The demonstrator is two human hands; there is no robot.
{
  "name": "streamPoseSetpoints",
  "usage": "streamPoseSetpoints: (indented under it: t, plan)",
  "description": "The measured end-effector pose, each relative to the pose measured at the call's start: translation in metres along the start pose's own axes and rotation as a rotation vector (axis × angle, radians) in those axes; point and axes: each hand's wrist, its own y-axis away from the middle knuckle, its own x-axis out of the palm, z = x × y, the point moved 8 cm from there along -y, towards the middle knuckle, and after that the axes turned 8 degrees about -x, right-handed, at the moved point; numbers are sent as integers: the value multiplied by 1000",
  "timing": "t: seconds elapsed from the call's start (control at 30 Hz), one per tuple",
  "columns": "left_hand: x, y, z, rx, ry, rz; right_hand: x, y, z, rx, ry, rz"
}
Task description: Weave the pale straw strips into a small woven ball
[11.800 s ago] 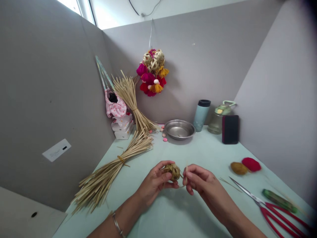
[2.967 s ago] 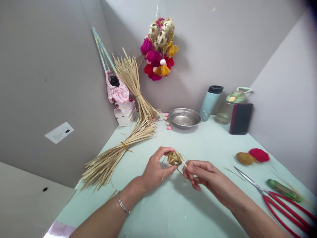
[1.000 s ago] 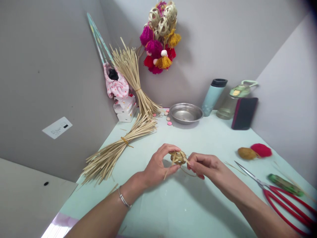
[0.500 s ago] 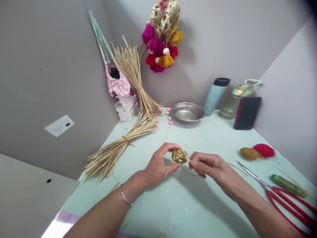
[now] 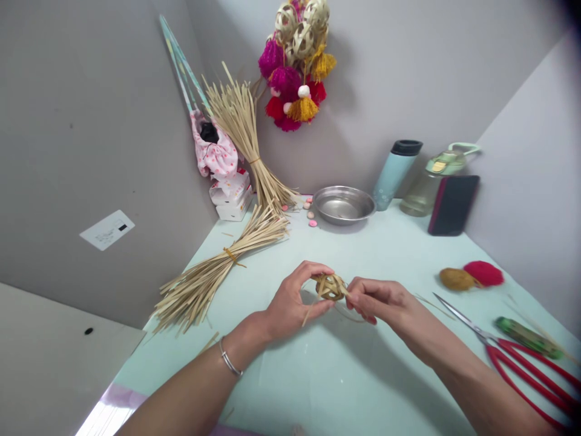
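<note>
Between the thumb and fingers of my left hand [image 5: 293, 300] is a small woven ball [image 5: 330, 287] of flat straw-coloured strips, with gaps in its weave. My right hand [image 5: 379, 300] is closed at the ball's right side, pinching the end of a strip [image 5: 346, 291] that comes out of the weave. A thin loose strip curves below the ball towards the right fingers, and another short end hangs by my left thumb. Both hands are above the pale green tabletop [image 5: 336, 369].
Tied straw bundles [image 5: 222, 263] lie and lean at the left. A metal bowl [image 5: 344, 206], a blue tumbler [image 5: 398, 175], a green bottle [image 5: 431, 181] and a phone [image 5: 454, 206] stand at the back. Yarn [image 5: 483, 273], red-handled scissors [image 5: 485, 339] and a green tool [image 5: 529, 338] lie right. Tasselled balls [image 5: 302, 75] hang above.
The view has shifted very slightly. Both hands keep the same grip on the ball and strip, with hardly any visible movement.
</note>
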Motion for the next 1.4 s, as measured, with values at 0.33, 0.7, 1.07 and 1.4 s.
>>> streamPoseSetpoints:
  t: [0.33,0.7,1.07,1.4]
  plan:
    - [1,1,-3,45,-21,3,0,-1,0,12,1,10]
    - [1,0,0,12,3,12,3,-2,7,-16,-45,35]
    - [4,1,0,26,-17,4,0,-1,-1,17,0,-33]
    - [-3,0,-1,-5,-46,-70,2,-3,-5,23,-60,-2]
